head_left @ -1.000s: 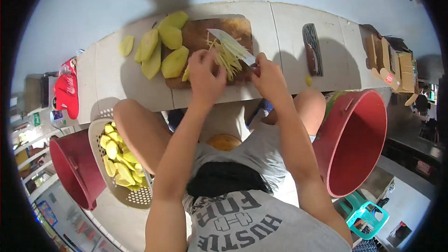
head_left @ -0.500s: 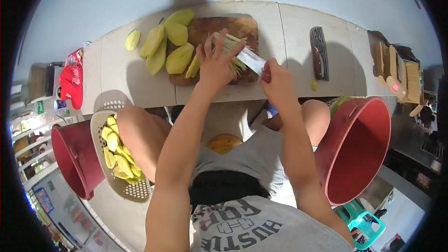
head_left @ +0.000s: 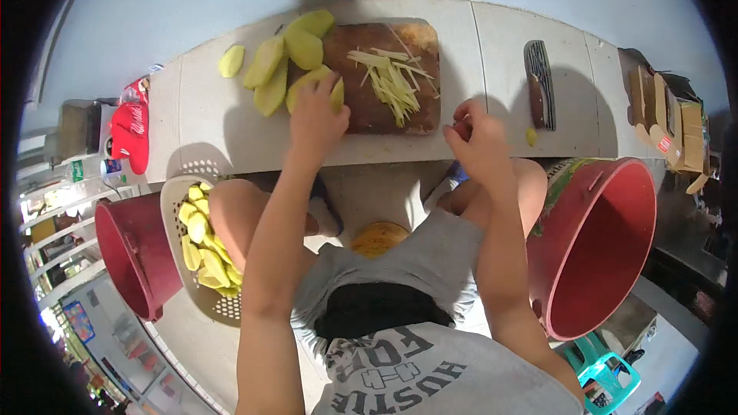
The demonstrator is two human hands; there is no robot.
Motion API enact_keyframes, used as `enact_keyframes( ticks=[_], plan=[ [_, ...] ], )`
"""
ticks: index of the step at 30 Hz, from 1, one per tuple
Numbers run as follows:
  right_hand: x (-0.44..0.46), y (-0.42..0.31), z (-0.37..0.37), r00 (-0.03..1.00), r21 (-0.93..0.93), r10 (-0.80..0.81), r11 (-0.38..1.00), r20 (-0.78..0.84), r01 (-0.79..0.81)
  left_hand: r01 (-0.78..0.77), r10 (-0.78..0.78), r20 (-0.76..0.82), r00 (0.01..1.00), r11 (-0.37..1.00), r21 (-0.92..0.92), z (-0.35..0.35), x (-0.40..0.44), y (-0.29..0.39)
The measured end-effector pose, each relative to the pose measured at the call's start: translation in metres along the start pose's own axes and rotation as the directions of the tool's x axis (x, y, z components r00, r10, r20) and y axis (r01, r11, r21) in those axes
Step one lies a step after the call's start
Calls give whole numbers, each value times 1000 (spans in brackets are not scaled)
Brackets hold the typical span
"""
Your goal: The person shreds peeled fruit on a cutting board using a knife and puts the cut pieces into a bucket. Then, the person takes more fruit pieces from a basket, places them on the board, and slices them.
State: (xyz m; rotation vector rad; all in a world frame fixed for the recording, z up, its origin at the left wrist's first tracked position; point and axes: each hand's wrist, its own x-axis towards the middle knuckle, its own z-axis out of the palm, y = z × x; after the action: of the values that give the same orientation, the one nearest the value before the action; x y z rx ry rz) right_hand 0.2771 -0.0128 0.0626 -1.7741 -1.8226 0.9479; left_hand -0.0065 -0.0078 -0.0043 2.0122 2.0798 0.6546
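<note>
- Seen from above, a person appears seated at a pale tiled counter point(head_left: 503, 34), both bare hands near a wooden cutting board point(head_left: 367, 118).
- The left hand point(head_left: 318, 117) bends over the board's left edge, fingers against a large peeled yellow-green piece point(head_left: 298, 91) and close to a thinner slice point(head_left: 337, 97). Whether it grips either one, I cannot tell.
- The right hand point(head_left: 484, 138), just off the board's right edge, is curled around a dark-red handle point(head_left: 462, 131); no blade can be made out.
- A loose heap of thin strips point(head_left: 395, 91) lies on the board between the hands, touched by neither.
- More peeled pieces point(head_left: 266, 61) overlap at the board's upper left.
- A brown-handled knife point(head_left: 536, 101) lies well to the right.
- Below, a perforated colander point(head_left: 174, 219) of yellow pieces sits beside the left knee.
- Likely hazards: smooth, probably moist flesh could slide from the left fingers if pinched lightly. The overlapping pieces might shift if the lowest is pulled. A sleeveless sweep across the board could scatter strips. If the handle carries a blade, fingertips left extended near it risk a cut.
</note>
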Motion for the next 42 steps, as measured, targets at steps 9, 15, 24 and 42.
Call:
enact_keyframes(
  ticks=[9, 15, 24, 42],
  plan=[
    [-8, 15, 75, 976, -22, -110, 993, 188, 116, 160, -170, 201, 965, 985, 67, 4, -17, -11],
    [19, 31, 77, 981, 38, -42, 999, 187, 35, 380, -369, 92, 925, 891, -250, 7, -17, -35],
    [13, 2, 75, 989, -94, -17, 995, 146, 31, 87, -87, -72, 994, 996, -10, 4, -21, -4],
    [-1, 10, 77, 980, -25, -28, 999, 195, 33, 206, -205, 35, 978, 932, -299, 39, 15, -7]
  ],
)
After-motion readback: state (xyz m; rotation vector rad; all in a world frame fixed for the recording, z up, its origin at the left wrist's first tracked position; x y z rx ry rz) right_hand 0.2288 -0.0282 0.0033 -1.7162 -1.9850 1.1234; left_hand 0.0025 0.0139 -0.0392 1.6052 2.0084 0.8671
